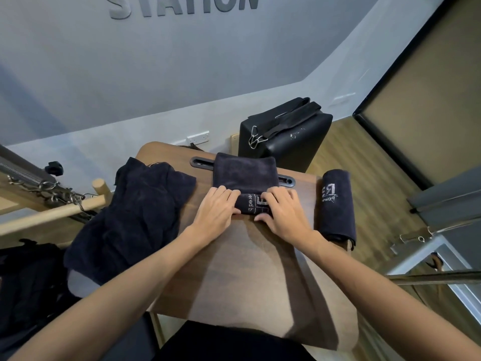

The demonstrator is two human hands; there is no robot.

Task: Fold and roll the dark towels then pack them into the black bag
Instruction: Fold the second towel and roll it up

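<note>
"STATION" wall (pixel 182 6) behind; both hands' (pixel 218 207) (pixel 281 212) grip clamps towel (pixel 246 175) lettered "ered b".

The bare wood of the bench (pixel 250 277) toward six o'clock, between my forearms, gives me room to draw back. At nine o'clock a heap of loose towels (pixel 130 212) blocks that side. At three o'clock a rolled towel (pixel 338 207) lies along the bench edge. Beyond, at one o'clock, a black padded box (pixel 299 136) stands, seemingly just off the bench.
</note>
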